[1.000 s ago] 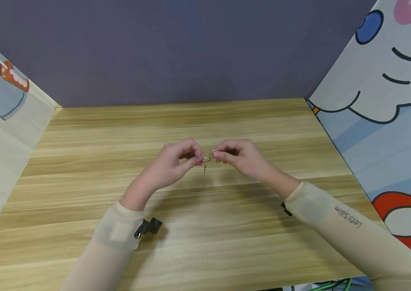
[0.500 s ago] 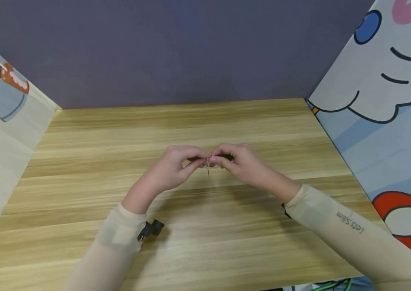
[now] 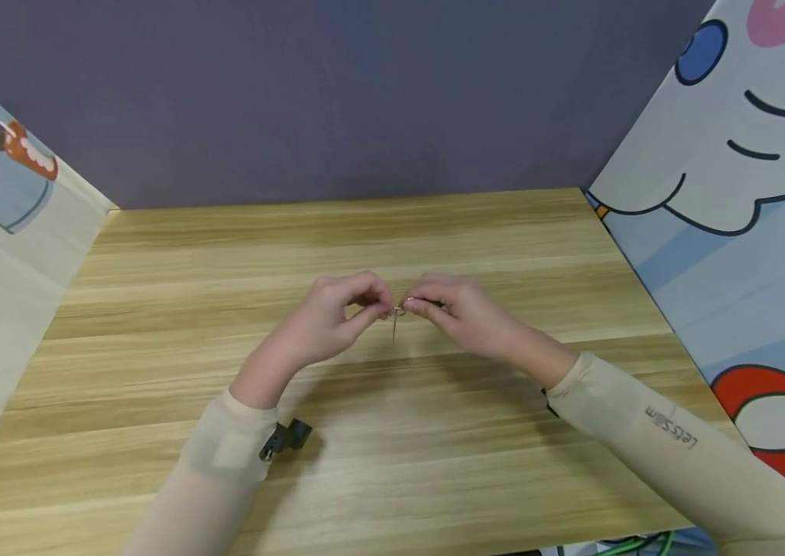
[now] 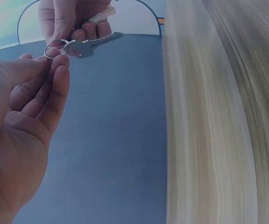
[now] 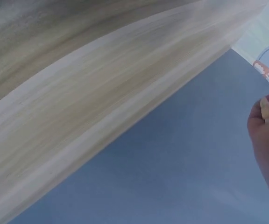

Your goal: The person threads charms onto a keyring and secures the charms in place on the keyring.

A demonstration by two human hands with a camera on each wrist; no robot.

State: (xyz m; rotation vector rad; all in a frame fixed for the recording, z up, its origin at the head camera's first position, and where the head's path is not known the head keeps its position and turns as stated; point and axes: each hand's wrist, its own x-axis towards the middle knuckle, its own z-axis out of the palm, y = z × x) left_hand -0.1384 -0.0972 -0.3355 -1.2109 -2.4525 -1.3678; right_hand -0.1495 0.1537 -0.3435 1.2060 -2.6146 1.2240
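Over the table, my left hand [image 3: 329, 318] and right hand [image 3: 465, 315] face each other, fingertips nearly meeting. Between them is a metal key ring [image 4: 53, 48], which my left thumb and fingers pinch at its near side. A silver key [image 4: 88, 46] hangs from the ring; in the head view its blade points down below the fingertips. My right thumb and forefinger pinch the far side of the ring. A small pale thing [image 5: 266, 111] with some green beside it sits within my right hand; its kind is unclear and fingers partly cover it.
A wood-grain table [image 3: 392, 463] lies below both hands. A dark grey-blue wall [image 3: 350, 100] closes off the back, with cartoon-printed panels at left and right [image 3: 725, 232]. Green cables [image 3: 631, 544] show past the front right edge.
The hands drew closer together on the ring, then parted slightly. The key swung a little and still hangs down between them.
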